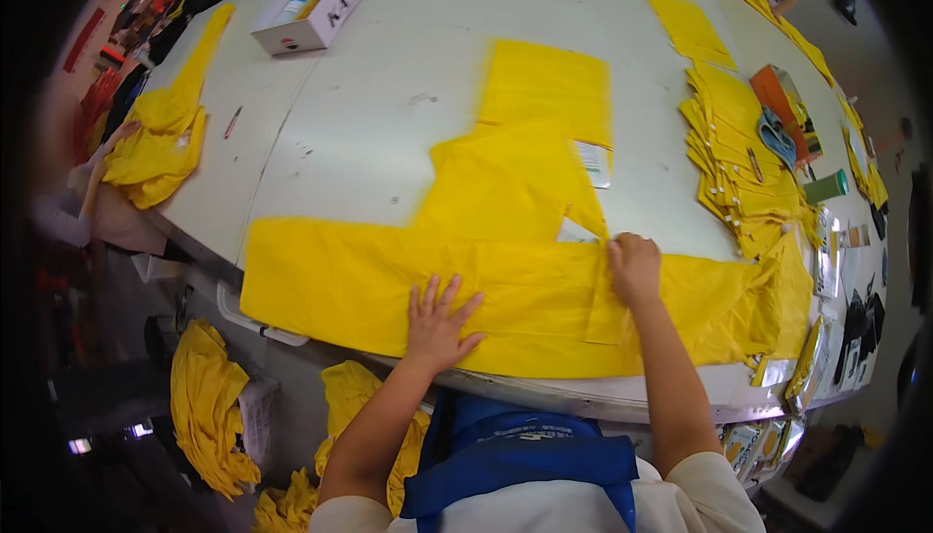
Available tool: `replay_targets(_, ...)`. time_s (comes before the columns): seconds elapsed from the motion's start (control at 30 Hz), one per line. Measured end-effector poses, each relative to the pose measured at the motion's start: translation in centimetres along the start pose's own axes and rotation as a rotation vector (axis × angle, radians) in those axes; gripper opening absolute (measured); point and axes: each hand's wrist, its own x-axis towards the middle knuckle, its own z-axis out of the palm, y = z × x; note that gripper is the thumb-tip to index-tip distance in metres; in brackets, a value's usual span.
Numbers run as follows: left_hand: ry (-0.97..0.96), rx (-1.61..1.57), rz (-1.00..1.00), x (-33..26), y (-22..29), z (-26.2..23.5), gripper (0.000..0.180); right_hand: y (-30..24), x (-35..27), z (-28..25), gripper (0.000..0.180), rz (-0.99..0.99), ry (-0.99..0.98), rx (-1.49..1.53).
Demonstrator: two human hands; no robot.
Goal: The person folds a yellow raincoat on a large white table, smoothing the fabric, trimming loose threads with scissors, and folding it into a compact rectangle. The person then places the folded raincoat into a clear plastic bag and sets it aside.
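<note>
Left hand point(434, 324) flat, fingers spread, on yellow garment point(486, 241) on white bench point(369, 96); right hand point(634, 268) curled, pinching its fabric.

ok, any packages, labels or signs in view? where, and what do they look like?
Open cardboard box: far left of table, white, oblong, dark lettering on side.
Paper label: on yellow garment at centre, small white rectangle.
Red signs: far left wall, blurred.
Clear packets: table's right edge, flat, shiny.

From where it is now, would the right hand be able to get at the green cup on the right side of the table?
Probably yes: the right hand rests on the yellow garment, and only a low stack of yellow pieces lies before the green cup.
</note>
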Motion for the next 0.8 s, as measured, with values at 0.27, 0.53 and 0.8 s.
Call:
replay_targets(0.27, 0.04, -0.082, -0.014, -1.5, -2.2, 0.5, 0.061, -2.7, -0.5, 1.0, 0.03, -0.097, 0.228, -0.051)
replay_targets(0.53, 0.93, -1.054, -1.326, -10.3, -13.6, -1.5, 0.068, -9.1, -12.4, 4.5, 0.073, -0.212, -0.062, -0.087)
replay_targets(0.8, 0.947, -1.964, -1.225, -11.1, -17.3, -4.4, 0.033, -8.5, -14.2, 2.7, 0.084, -0.188, 0.161, 0.199)
